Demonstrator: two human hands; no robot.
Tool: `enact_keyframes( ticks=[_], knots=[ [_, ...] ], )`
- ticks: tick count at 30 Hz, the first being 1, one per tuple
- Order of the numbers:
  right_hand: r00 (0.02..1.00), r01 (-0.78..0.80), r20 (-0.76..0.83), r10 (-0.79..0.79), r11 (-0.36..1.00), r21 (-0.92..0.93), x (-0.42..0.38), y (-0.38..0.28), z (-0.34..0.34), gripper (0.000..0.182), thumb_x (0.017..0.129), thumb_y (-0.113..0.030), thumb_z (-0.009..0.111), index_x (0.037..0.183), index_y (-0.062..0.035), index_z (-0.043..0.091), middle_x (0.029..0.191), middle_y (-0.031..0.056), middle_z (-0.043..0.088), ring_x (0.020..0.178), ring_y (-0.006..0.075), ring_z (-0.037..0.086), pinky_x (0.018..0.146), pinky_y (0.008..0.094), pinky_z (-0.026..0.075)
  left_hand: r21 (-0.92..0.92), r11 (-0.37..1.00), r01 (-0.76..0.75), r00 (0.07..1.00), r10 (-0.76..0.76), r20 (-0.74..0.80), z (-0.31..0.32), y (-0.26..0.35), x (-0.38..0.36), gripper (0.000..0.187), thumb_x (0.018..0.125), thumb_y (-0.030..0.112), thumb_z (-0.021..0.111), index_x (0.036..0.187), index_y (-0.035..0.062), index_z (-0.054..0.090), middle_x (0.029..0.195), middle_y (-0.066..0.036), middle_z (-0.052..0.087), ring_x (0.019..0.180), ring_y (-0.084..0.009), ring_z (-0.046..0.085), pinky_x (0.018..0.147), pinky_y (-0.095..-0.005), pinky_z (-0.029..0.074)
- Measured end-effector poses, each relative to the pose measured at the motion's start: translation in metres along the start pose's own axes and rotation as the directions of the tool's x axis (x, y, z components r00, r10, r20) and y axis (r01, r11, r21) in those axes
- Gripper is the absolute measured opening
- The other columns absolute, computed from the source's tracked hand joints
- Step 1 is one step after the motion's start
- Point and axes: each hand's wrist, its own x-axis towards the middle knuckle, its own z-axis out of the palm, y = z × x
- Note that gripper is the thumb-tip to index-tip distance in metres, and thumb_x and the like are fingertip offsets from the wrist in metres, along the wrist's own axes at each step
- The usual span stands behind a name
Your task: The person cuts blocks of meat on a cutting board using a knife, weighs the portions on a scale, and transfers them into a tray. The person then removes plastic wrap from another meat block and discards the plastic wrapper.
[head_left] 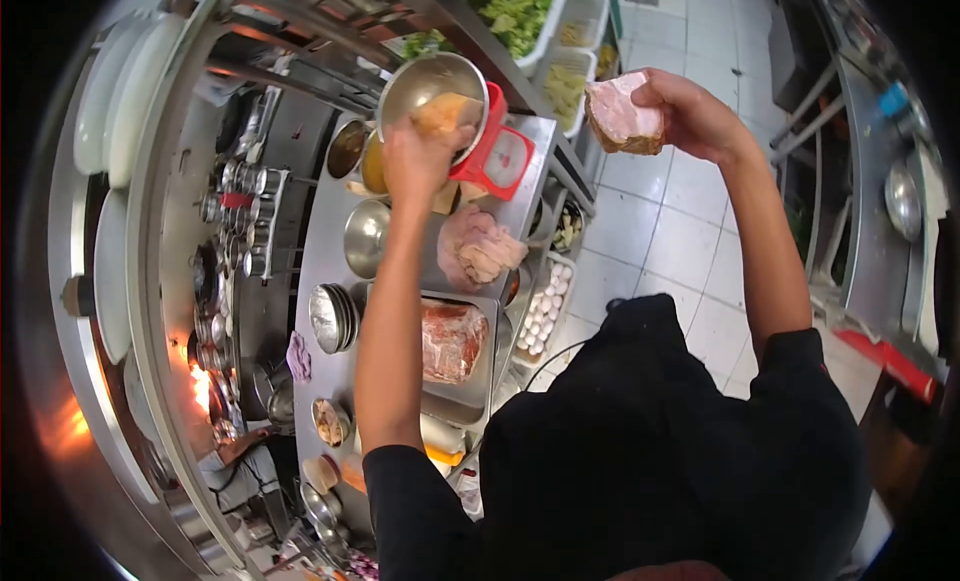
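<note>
My left hand (425,161) reaches into or over a round metal bowl (405,91), its fingers closed by an orange-yellow piece (445,113). The bowl rests at a red kitchen scale (505,163) on the steel counter. Out to the right, my right hand (685,111) grips a thick block of pale pink meat (625,116) with a brown rind, held in the air above the tiled floor. Pink sliced meat (480,246) lies in a pile on the counter below the scale. Nearer me, a metal tray (465,406) holds a large red piece of meat (452,341).
Stacked metal bowls (333,318) stand left of the tray. Egg tray (545,311) and lettuce bin (515,16) sit along the counter's right side. White plates (125,91) fill the left shelf. Flames (202,389) burn beyond it, near another person's arm (243,446).
</note>
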Motion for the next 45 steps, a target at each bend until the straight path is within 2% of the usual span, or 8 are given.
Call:
enact_keyframes(
  ticks=[4, 9, 14, 23, 25, 37, 40, 45],
  knots=[
    [0.997, -0.027, -0.077, 0.02, 0.996, -0.086, -0.032, 0.012, -0.011, 0.025, 0.08, -0.023, 0.063, 0.096, -0.0064, 0.053, 0.086, 0.0017, 0.058, 0.072, 0.0104, 0.059, 0.065, 0.0278, 0.051, 0.044, 0.996, -0.072, 0.996, 0.074, -0.055, -0.018, -0.009, -0.004, 0.084, 0.059, 0.045, 0.085, 0.117, -0.0101, 0.056, 0.114, -0.029, 0.057, 0.105, -0.0401, 0.058, 0.09, -0.0435, 0.047],
    [0.983, -0.121, -0.155, 0.101, 0.985, -0.121, -0.055, 0.045, -0.032, 0.033, 0.079, -0.023, 0.063, 0.103, -0.0029, 0.053, 0.091, 0.0051, 0.058, 0.073, 0.0128, 0.06, 0.064, 0.0276, 0.05, -0.226, 0.974, 0.005, 1.0, -0.009, -0.019, -0.052, -0.017, -0.007, 0.085, 0.066, 0.041, 0.084, 0.126, -0.0099, 0.052, 0.118, -0.023, 0.057, 0.108, -0.0294, 0.058, 0.093, -0.0373, 0.046],
    [0.931, -0.259, -0.307, 0.197, 0.949, -0.177, -0.064, 0.067, -0.03, 0.045, 0.077, -0.023, 0.062, 0.115, -0.0012, 0.053, 0.097, 0.0091, 0.059, 0.079, 0.0167, 0.062, 0.068, 0.0296, 0.053, -0.179, 0.982, 0.056, 0.998, -0.048, 0.049, -0.068, -0.022, -0.002, 0.084, 0.07, 0.033, 0.084, 0.134, -0.0056, 0.047, 0.128, -0.024, 0.052, 0.109, -0.0232, 0.056, 0.09, -0.0315, 0.045],
    [0.932, -0.29, -0.282, 0.23, 0.937, -0.194, -0.066, 0.081, -0.029, 0.046, 0.076, -0.024, 0.064, 0.114, -0.0022, 0.053, 0.096, 0.0093, 0.06, 0.082, 0.0167, 0.061, 0.069, 0.0326, 0.053, -0.239, 0.969, 0.062, 0.99, -0.03, 0.135, -0.059, -0.017, 0.006, 0.085, 0.071, 0.032, 0.084, 0.137, -0.0022, 0.043, 0.135, -0.025, 0.047, 0.113, -0.0238, 0.054, 0.092, -0.0322, 0.045],
    [0.93, -0.302, -0.273, 0.244, 0.933, -0.195, -0.067, 0.084, -0.031, 0.047, 0.075, -0.024, 0.065, 0.115, -0.0021, 0.052, 0.097, 0.0096, 0.059, 0.084, 0.0173, 0.061, 0.07, 0.0336, 0.053, -0.275, 0.961, 0.029, 0.996, -0.003, 0.094, -0.056, -0.016, 0.005, 0.086, 0.068, 0.036, 0.084, 0.133, -0.0058, 0.047, 0.123, -0.022, 0.056, 0.107, -0.0268, 0.057, 0.092, -0.0364, 0.045],
    [0.906, -0.343, -0.327, 0.268, 0.918, -0.199, -0.08, 0.093, -0.032, 0.051, 0.073, -0.024, 0.066, 0.115, -0.0007, 0.052, 0.097, 0.0109, 0.058, 0.083, 0.0189, 0.059, 0.067, 0.0331, 0.052, -0.355, 0.935, 0.005, 0.975, 0.074, 0.209, -0.044, -0.004, 0.016, 0.09, 0.069, 0.031, 0.084, 0.138, -0.0055, 0.04, 0.13, -0.023, 0.05, 0.111, -0.0237, 0.054, 0.089, -0.0321, 0.046],
    [0.901, -0.35, -0.344, 0.266, 0.913, -0.211, -0.082, 0.092, -0.029, 0.05, 0.072, -0.024, 0.066, 0.114, -0.0003, 0.053, 0.097, 0.0109, 0.058, 0.082, 0.019, 0.059, 0.068, 0.0326, 0.052, -0.236, 0.969, -0.076, 0.984, 0.111, 0.143, -0.026, -0.003, 0.021, 0.09, 0.064, 0.033, 0.085, 0.132, -0.0104, 0.045, 0.124, -0.024, 0.056, 0.114, -0.0288, 0.055, 0.099, -0.0354, 0.04],
    [0.915, -0.341, -0.304, 0.266, 0.912, -0.229, -0.082, 0.091, -0.023, 0.048, 0.073, -0.023, 0.065, 0.114, -0.0009, 0.053, 0.096, 0.0099, 0.058, 0.082, 0.0183, 0.06, 0.07, 0.0319, 0.052, -0.092, 0.992, -0.084, 0.982, 0.099, 0.164, 0.002, -0.003, 0.034, 0.093, 0.058, 0.035, 0.085, 0.131, -0.0086, 0.046, 0.122, -0.028, 0.058, 0.114, -0.0325, 0.058, 0.098, -0.0361, 0.043]
  ],
)
